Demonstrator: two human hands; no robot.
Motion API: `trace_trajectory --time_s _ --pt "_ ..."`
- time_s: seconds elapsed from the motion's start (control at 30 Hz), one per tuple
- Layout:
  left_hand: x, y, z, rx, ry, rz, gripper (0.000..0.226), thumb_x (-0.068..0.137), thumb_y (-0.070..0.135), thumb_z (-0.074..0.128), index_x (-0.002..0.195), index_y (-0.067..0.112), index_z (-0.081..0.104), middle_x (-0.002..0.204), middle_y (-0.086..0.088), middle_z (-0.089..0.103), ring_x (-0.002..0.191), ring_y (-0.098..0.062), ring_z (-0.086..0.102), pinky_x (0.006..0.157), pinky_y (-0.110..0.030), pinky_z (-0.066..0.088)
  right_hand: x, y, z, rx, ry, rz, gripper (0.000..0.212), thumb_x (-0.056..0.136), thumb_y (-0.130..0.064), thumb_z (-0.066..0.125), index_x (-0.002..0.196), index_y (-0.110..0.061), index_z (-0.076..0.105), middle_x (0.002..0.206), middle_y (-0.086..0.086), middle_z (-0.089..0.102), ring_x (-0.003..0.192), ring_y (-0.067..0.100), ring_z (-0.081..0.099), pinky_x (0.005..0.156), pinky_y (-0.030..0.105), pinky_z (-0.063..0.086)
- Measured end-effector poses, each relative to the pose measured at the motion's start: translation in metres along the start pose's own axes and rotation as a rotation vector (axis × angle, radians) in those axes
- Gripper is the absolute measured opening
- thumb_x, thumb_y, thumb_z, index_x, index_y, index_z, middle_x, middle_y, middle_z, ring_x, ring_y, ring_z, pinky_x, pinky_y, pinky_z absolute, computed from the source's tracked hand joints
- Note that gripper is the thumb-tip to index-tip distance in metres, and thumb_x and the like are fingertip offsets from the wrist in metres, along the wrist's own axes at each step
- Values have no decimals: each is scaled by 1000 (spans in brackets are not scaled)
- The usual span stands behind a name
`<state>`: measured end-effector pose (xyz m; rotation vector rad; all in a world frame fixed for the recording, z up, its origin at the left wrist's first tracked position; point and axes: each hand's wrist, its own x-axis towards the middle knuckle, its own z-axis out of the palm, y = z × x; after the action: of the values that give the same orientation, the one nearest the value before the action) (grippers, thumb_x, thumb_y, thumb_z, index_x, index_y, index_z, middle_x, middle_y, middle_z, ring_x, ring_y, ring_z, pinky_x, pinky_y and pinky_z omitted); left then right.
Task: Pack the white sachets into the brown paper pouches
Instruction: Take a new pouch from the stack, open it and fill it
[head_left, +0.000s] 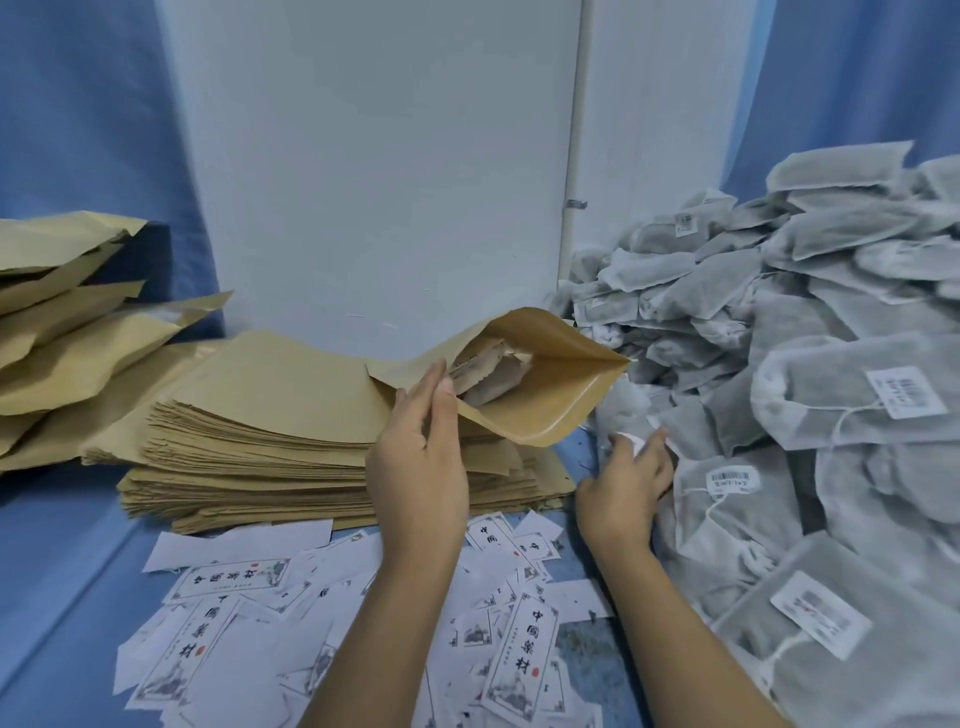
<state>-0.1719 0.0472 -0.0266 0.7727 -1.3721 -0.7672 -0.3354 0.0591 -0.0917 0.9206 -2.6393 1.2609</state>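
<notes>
Mid-job. Left hand (421, 452) pinches the near lip of the pouch (524, 410) at frame centre, holding its mouth open. A few sachets inside (488, 371), and it looks to have room for more. Right hand (623, 488) is closed on a white sachet (641, 441) at the pile's edge, not lifted clear. The sachet pile (810, 322) on the right is large, and the stack of flat pouches (291, 431) at centre-left is thick. Bulging pouches (67, 332) at upper left look filled. My estimate: most of the work remains.
</notes>
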Motion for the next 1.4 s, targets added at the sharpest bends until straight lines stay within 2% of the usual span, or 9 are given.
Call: trace_trajectory --time_s 0.23,0.37,0.5,0.57,0.8,0.97,1.17,1.3,1.4 --pt "4 -1 -4 -24 45 -32 30 98 31 46 120 25 65 113 15 67 103 9 55 81 0 39 -3 -3 0 389 131 -172 31 85 -2 53 114 -10 60 108 11 62 105 30 54 88 40 43" --pt "7 1 -8 -4 66 -27 31 99 29 45 116 20 68 106 8 70 97 2 56 73 3 37 -7 -6 4 424 144 -156 20 86 -8 50 100 -18 59 90 5 64 90 30 58 67 34 40" --pt "12 0 -12 42 69 -25 29 100 28 43 109 20 70 96 7 70 85 -1 59 76 -5 42 -2 2 9 236 -27 -176 47 90 -28 58 136 -24 49 135 1 54 123 22 50 93 38 44" --pt "15 0 -14 -34 51 -46 29 100 26 42 107 19 69 94 5 70 90 -12 65 86 -29 52 0 4 12 254 -93 -213 47 91 -17 59 137 -21 51 142 3 49 127 22 49 99 32 41" --pt "18 -1 -20 -97 189 -2 32 101 25 42 109 7 67 104 -8 69 103 -21 61 92 -46 50 -3 -16 0 844 268 -24 38 83 -4 47 80 -33 71 67 0 56 58 16 45 58 29 39" --pt "19 4 -22 -159 287 0 29 100 25 44 119 18 65 117 1 67 113 -15 59 98 -40 48 -15 -33 -15 1104 258 -79 37 67 -4 41 49 -28 64 47 -9 52 43 3 36 44 15 28" --pt "21 -6 -27 -57 306 34 30 100 19 45 125 13 60 125 8 58 109 12 50 87 4 32 -19 -57 -30 1241 0 -196 30 60 -7 42 38 -20 60 45 -3 58 50 10 51 52 18 40" --pt "22 -13 -30 37 256 57 31 99 17 48 126 9 60 129 1 57 114 1 49 88 5 30 -27 -85 -41 1205 -4 -204 29 72 -13 46 58 -24 69 59 -4 63 63 15 55 60 25 43" --pt "21 -14 -27 52 238 69 31 98 18 49 125 9 60 127 1 58 113 1 50 88 4 30 -36 -96 -41 865 -8 -336 22 82 -16 55 90 -26 73 90 -6 68 77 -5 57 68 6 42"
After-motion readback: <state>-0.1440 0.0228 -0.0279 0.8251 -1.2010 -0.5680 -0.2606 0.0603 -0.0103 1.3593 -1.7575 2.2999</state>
